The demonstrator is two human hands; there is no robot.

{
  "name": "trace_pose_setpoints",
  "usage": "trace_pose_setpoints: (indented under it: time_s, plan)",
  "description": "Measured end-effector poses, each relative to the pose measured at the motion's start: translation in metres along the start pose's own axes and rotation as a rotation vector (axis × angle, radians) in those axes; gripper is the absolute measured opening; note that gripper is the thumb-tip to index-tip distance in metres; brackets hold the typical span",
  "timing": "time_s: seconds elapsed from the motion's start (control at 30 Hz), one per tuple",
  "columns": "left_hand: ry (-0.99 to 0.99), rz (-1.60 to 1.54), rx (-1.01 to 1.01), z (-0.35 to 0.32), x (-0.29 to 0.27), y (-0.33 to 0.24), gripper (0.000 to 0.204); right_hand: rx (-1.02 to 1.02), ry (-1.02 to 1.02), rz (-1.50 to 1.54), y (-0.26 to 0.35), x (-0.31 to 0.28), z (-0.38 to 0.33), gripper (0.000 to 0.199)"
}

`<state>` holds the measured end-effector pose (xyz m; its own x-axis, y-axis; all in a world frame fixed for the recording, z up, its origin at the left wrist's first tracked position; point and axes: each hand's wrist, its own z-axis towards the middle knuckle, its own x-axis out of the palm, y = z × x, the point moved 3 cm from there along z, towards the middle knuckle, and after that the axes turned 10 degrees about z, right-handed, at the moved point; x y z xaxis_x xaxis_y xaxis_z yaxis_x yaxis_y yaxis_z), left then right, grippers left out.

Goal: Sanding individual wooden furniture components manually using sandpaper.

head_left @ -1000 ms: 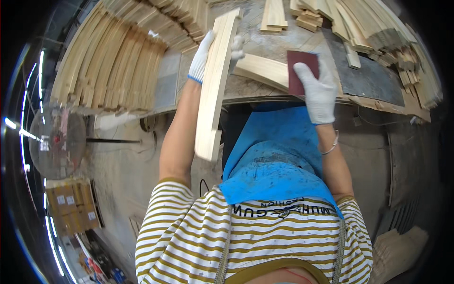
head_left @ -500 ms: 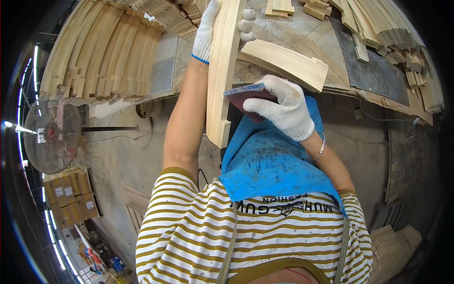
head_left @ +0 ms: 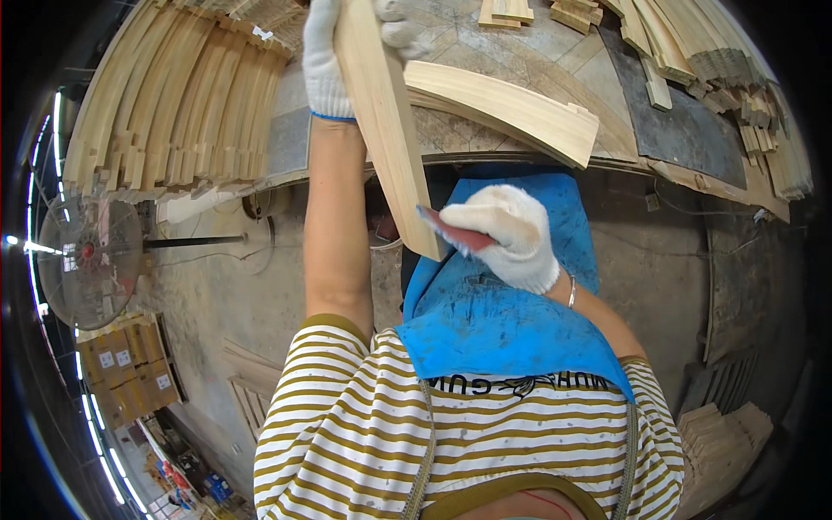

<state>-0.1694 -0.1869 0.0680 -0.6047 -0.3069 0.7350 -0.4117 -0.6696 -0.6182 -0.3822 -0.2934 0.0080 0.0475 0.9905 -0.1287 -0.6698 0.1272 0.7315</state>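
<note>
Board of smooth, matt wood

Between stacked boards at left and piled planks at right, a held board is projecting over the tabletop edge.

The far end of the held board is cut off by the upper edge, as is part of the left hand, whose palm is hidden behind the wood and whose fingers are blurred. The right hand's fingers are partly concealed by the red sanding sheet; whether the board is touched by it cannot be told. The stacked boards at left are cropped at the top. The fan's blades are blurred. Items at lower left are too small to be identified.
</note>
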Motion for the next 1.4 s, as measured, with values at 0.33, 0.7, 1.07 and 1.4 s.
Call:
trace_pose_setpoints:
  time_s: [0.33, 0.7, 1.07, 1.4]
  plan:
    - [-0.126, 0.436, 0.14, -0.028, 0.002, -0.003, 0.052, 0.045, 0.495, -0.277, 0.023, -0.025, -0.031, 0.012]
    - [-0.024, 0.349, 0.026, -0.017, 0.023, 0.008, 0.049, 0.104, 0.029, -0.4, -0.017, -0.014, -0.009, 0.026]
    - [0.218, 2.353, 0.295, 0.005, 0.094, 0.035, 0.054, 0.796, -0.618, 0.161, -0.019, -0.083, -0.083, 0.024]
    - [0.811, 2.523, 0.078, 0.01, 0.035, 0.114, 0.111, 0.831, -0.971, 0.371, -0.052, -0.107, -0.122, 0.026]
